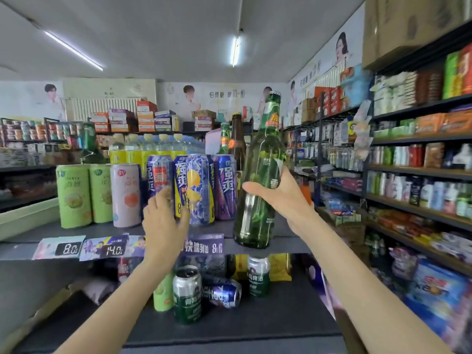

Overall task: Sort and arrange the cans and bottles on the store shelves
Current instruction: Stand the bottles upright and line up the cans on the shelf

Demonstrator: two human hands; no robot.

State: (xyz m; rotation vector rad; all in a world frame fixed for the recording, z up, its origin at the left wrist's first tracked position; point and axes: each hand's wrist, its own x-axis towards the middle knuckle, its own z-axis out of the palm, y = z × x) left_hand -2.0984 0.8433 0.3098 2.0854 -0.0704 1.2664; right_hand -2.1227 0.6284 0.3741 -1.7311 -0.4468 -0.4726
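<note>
Head view: right hand [278, 198] grips green bottle [258, 190]; left hand [163, 218] seemingly open.

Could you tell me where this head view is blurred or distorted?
Head view: the shelves at right smear with motion blur, the green bottle in the right hand stays fairly sharp, the left hand is slightly soft, and wide-angle distortion bends the edges.

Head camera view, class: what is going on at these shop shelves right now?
A person is sorting drinks in a shop. The right hand grips a large green glass bottle, tilted, its base at the front edge of the upper shelf. The left hand reaches with relaxed fingers toward the tall blue cans standing in a row there, beside green and pink ones. On the lower shelf, a few shorter cans stand and a blue can lies on its side.
</note>
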